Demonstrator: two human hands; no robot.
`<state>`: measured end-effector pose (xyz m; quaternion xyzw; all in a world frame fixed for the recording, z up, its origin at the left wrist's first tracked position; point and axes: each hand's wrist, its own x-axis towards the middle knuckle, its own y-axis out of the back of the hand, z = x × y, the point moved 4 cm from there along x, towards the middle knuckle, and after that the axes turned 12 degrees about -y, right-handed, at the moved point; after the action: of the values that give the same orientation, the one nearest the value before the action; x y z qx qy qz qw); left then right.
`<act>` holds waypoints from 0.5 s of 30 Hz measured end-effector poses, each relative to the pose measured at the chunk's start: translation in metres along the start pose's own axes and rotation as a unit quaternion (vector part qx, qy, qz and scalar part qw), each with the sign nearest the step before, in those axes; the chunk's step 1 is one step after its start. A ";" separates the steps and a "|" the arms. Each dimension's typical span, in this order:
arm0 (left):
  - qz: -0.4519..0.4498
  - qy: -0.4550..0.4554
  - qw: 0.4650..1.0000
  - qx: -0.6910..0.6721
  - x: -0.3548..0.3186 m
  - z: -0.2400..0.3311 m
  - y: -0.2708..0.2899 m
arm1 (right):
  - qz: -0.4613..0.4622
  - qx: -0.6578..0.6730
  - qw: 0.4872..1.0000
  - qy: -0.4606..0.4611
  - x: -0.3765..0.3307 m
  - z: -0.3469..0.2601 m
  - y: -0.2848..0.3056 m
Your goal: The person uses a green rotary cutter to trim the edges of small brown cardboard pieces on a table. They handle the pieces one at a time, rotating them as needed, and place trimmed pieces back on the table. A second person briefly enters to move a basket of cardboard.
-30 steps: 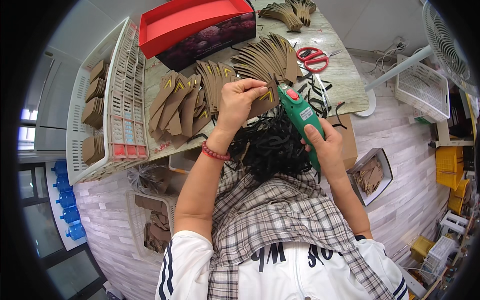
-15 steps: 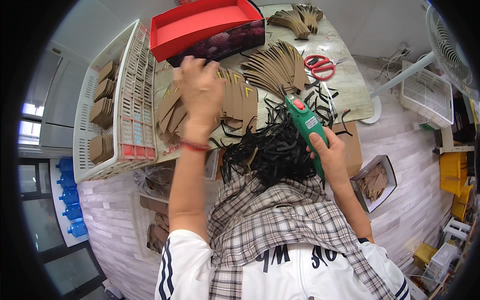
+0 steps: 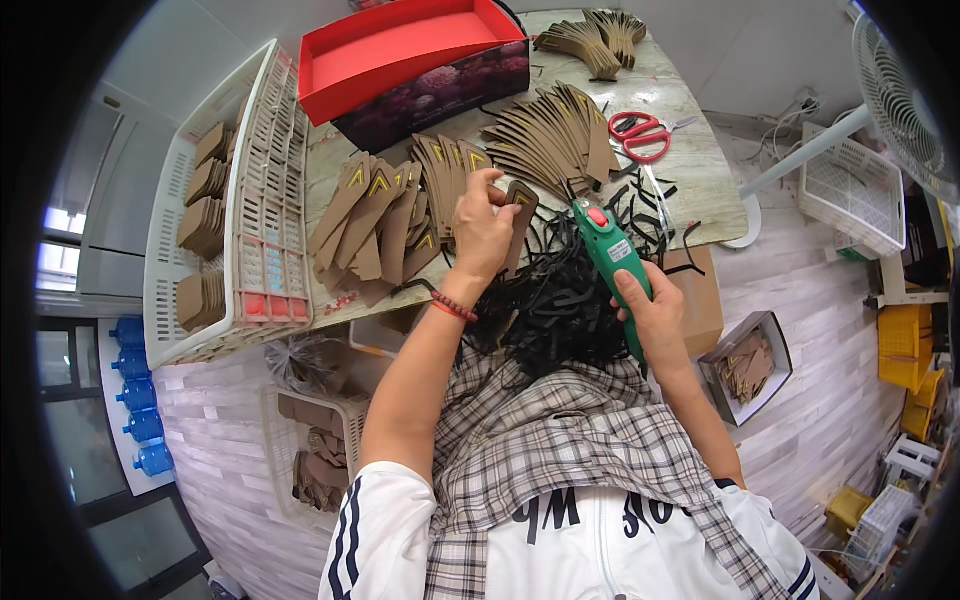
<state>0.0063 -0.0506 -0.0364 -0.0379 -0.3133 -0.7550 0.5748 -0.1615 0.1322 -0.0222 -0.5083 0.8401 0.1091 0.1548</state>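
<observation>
Between the fingers of my left hand (image 3: 483,232) is one flat brown strip (image 3: 519,222) with a rounded end and a yellow V-shaped mark. My right hand (image 3: 655,308) is wrapped round a green electric cutter (image 3: 604,246) with a red button, its tip pointing away from me. The tip is close to the held strip, with a gap between them. Left of my left hand lies a loose pile of similar brown strips (image 3: 372,215). Beyond the cutter spreads a fanned row of strips (image 3: 550,135). Black trimmings (image 3: 550,310) heap up at the table edge and over my plaid apron.
A white plastic basket (image 3: 238,225) with stacked brown pieces stands at the left. An open red-lined box (image 3: 410,50) sits at the back. Red-handled scissors (image 3: 640,137) lie at the right, near a fan (image 3: 905,95). More strips (image 3: 590,42) rest far back.
My left hand has come from above the pile toward the right and nearer, now with a brown strip in it. My right hand and the cutter have hardly moved.
</observation>
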 end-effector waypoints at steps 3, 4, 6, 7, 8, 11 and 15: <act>0.094 0.116 0.958 -0.246 -0.003 -0.012 0.000 | 0.013 -0.002 1.000 0.005 -0.003 -0.001 -0.003; 0.124 0.134 0.932 -0.312 -0.004 -0.016 0.000 | 0.017 -0.002 1.000 0.008 -0.004 -0.003 -0.004; 0.164 0.164 0.897 -0.376 0.001 0.006 0.007 | 0.010 -0.009 1.000 0.011 -0.006 -0.004 -0.004; 0.174 0.173 0.882 -0.403 0.002 0.011 0.009 | 0.006 -0.012 1.000 0.013 -0.007 -0.004 -0.006; 0.184 0.181 0.866 -0.429 0.002 0.015 0.010 | 0.002 -0.014 1.000 0.014 -0.007 -0.004 -0.007; 0.214 0.162 0.834 -0.482 0.004 0.021 0.009 | -0.006 -0.020 1.000 0.018 -0.009 -0.004 -0.011; 0.233 0.153 0.815 -0.508 0.006 0.026 0.007 | -0.013 -0.013 1.000 0.024 -0.011 -0.009 -0.014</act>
<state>0.0023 -0.0435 -0.0096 -0.2806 0.2248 -0.6464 0.6730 -0.1453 0.1317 -0.0103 -0.5233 0.8357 0.1059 0.1287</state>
